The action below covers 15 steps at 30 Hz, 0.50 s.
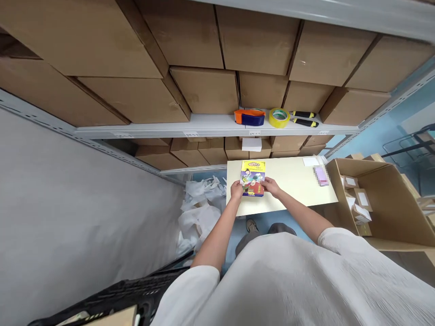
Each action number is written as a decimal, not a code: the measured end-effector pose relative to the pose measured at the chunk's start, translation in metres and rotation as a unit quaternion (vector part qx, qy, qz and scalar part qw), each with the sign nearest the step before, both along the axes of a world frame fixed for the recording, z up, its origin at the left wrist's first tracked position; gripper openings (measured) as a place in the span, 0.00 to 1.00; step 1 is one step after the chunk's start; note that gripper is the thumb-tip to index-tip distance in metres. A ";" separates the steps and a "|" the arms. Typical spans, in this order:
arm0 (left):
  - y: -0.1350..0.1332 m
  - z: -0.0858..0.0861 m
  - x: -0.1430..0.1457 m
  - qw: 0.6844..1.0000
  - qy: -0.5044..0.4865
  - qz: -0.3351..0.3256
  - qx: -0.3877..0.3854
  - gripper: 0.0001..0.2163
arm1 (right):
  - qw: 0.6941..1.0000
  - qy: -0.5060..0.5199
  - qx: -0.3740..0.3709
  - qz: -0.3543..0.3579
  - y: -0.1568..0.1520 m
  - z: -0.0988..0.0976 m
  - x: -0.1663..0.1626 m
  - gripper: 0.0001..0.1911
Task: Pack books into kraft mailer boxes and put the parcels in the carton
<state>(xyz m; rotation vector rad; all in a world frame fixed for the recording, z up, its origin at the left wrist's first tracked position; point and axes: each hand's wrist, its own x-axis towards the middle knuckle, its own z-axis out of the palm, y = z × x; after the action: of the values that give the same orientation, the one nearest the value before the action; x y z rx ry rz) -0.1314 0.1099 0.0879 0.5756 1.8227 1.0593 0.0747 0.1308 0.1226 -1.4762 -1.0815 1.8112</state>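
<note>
Between my two hands is a flat, colourful cartoon-printed box (252,177), yellow at the top and purple and red below. It could also be a thick book; its kind is not certain. My left hand (237,189) grips its lower left edge, with the thumb on the front. On the right edge my right hand (271,186) is closed, fingers partly hidden by the box. Beneath it lies the cream tabletop (292,190).
Cardboard boxes (204,90) fill the shelves ahead. A tape roll (279,117), an orange-and-blue tape loop (249,117) and yellow-black-handled cutters (305,118) lie on the shelf ledge. At right stands a large carton (397,203) with small boxes; white wrapping (200,217) piles at left.
</note>
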 end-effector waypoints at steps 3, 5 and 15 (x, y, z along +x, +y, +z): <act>0.010 0.002 -0.003 0.999 0.037 -0.021 0.023 0.19 | 1.000 -0.001 0.006 -0.011 0.014 0.000 -0.010 0.20; 0.016 0.005 0.002 0.996 0.033 -0.056 0.053 0.19 | 0.999 -0.015 0.027 -0.012 0.021 -0.002 -0.017 0.21; 0.041 0.010 0.014 0.987 -0.133 -0.031 0.087 0.16 | 0.917 -0.185 0.320 0.150 0.021 0.004 -0.044 0.13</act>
<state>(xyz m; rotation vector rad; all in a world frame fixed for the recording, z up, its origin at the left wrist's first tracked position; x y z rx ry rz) -0.1178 0.1513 0.0980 0.5609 1.4819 1.1991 0.0311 0.1518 0.1262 -1.3009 -1.9537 1.1684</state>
